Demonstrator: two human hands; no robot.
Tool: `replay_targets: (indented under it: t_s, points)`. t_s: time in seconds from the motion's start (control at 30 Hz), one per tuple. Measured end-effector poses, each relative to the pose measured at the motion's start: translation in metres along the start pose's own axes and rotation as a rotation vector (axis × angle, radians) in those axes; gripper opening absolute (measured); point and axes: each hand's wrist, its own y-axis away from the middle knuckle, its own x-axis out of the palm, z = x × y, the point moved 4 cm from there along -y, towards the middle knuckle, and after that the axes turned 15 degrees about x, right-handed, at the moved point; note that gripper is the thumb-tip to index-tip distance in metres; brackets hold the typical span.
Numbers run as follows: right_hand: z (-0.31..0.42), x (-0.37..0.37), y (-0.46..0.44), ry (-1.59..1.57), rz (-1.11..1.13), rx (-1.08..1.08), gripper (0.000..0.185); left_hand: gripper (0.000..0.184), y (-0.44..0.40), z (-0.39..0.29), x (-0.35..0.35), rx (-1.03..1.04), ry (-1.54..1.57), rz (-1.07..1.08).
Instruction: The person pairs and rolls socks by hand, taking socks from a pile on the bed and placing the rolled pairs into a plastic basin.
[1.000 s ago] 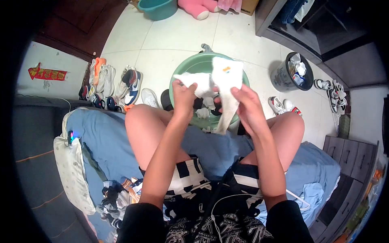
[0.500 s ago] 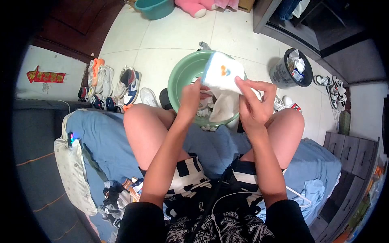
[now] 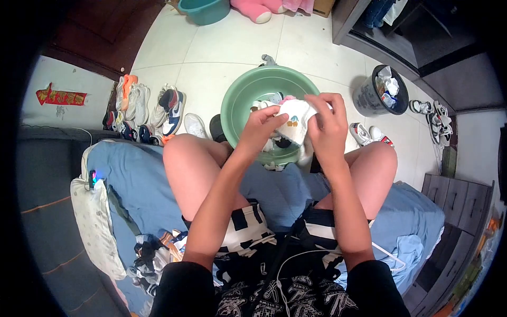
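A white sock (image 3: 294, 128) with a small orange-and-blue motif is stretched between my two hands over the green basin (image 3: 252, 86). My left hand (image 3: 261, 128) pinches its left edge between thumb and fingers. At the other side, my right hand (image 3: 328, 129) grips the sock, and part of the cloth hangs down below that hand. Inside the basin lie several small cloth pieces (image 3: 262, 105), white, pink and dark, partly hidden by my hands and the sock.
A black trash bin (image 3: 367, 98) stands right of the basin, with white sneakers (image 3: 364, 133) nearby. Shoes (image 3: 171, 108) line the floor on the left. A teal basin (image 3: 205, 11) is at the back. Dark and light cloth items (image 3: 150, 261) lie piled on the blue bed (image 3: 137, 198).
The sock has come lower and been turned, so its motif now faces differently and sits closer to my left hand. Both hands have shifted their hold on it.
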Motion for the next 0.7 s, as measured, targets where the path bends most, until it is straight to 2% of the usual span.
replay_targets:
  t_s: [0.07,0.1,0.17,0.3,0.4,0.47,0.5,0.57,0.6,0.63,0.67,0.7]
  points:
    - [0.000,0.003,-0.001,0.099,0.013,-0.126,0.038,0.035,0.004,-0.010,0.010,-0.016,0.099,0.018]
    - [-0.001,0.002,-0.001,0.102,0.011,-0.124,0.038,0.035,0.004,-0.011,0.010,-0.018,0.101,0.022]
    - [-0.007,-0.001,-0.002,0.189,-0.053,-0.024,0.039,0.036,0.005,-0.013,0.012,-0.018,0.350,0.056]
    - [-0.021,0.002,-0.004,0.178,-0.004,0.115,0.039,0.039,0.008,-0.014,0.011,0.018,0.362,0.104]
    - [-0.022,0.007,0.000,0.209,0.036,0.120,0.037,0.035,0.010,-0.016,0.015,0.076,0.274,0.131]
    - [-0.023,0.012,0.001,0.222,0.076,0.128,0.038,0.030,0.007,-0.014,0.012,0.198,0.049,0.090]
    - [-0.024,0.015,0.003,0.235,0.117,0.134,0.040,0.030,0.006,-0.010,0.011,0.196,0.049,0.089]
    - [-0.024,0.022,0.007,0.250,0.186,0.086,0.039,0.025,0.005,-0.003,0.001,0.230,-0.304,-0.001]
    - [-0.020,0.027,0.009,0.265,0.253,0.037,0.038,0.025,0.004,-0.001,-0.001,0.229,-0.304,0.000]
    - [-0.017,0.029,0.011,0.265,0.254,0.038,0.038,0.027,0.004,-0.001,-0.006,0.272,-0.544,-0.066]
    - [-0.013,0.032,0.013,0.066,0.304,0.093,0.036,0.030,0.004,-0.003,-0.011,0.313,-0.786,-0.132]
    - [-0.012,0.033,0.012,-0.009,0.286,0.106,0.032,0.030,0.002,-0.003,-0.011,0.312,-0.786,-0.131]
